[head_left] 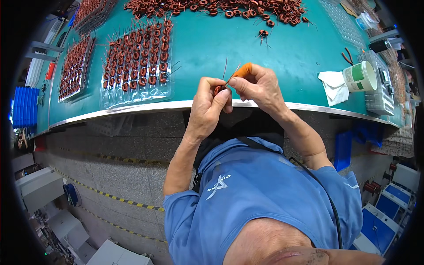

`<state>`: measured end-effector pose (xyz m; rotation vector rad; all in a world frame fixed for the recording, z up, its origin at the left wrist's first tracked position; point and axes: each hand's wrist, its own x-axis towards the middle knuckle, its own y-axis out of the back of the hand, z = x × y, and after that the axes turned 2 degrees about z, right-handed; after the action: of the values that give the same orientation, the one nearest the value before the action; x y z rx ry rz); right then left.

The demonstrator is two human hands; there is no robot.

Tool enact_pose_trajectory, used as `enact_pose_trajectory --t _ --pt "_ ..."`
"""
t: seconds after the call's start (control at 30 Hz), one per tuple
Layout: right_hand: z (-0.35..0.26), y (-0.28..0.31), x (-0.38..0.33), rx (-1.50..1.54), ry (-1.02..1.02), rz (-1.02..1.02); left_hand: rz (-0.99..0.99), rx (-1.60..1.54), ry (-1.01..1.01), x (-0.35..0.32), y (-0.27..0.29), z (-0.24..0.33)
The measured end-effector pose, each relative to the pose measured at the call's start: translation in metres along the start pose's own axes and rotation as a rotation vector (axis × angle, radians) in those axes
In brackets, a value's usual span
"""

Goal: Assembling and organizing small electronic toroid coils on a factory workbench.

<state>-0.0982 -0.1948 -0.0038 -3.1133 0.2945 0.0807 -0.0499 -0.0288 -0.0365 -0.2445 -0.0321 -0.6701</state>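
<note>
— Head view: where's the small copper-wound ring coil (219, 90)?

— Pinched in the left hand (208, 109), held over the near edge of the green workbench (247, 39). The right hand (260, 86), an orange rubber cot on one fingertip (243, 69), nips a thin wire lead (230, 80) rising from it.

— Risk?

— Probably a slip: the coil could drop to the floor, missing the clear plastic tray of coils (137, 62). Pulling hard might kink the lead.
</note>
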Motion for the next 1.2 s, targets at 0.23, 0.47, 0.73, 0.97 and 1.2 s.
enact_pose_trajectory --t 0.23,0.47,0.73,0.97,1.2 --pt "0.011 -0.008 -0.001 0.070 0.040 -0.037 0.044 0.184 0.009 -0.005 0.008 0.000" --pt "0.009 -0.016 0.003 -0.170 0.090 -0.030 0.035 0.393 0.032 -0.008 0.010 -0.004" --pt "0.033 0.014 0.026 0.053 0.115 0.263 0.071 -0.143 -0.040 -0.020 0.033 -0.009" --pt "0.071 0.126 0.097 -1.290 0.562 0.468 0.573 0.233 -0.270 -0.032 0.115 0.012" --pt "0.073 0.136 0.118 -1.235 0.596 0.373 0.707 0.914 -0.400 -0.025 0.175 0.019"
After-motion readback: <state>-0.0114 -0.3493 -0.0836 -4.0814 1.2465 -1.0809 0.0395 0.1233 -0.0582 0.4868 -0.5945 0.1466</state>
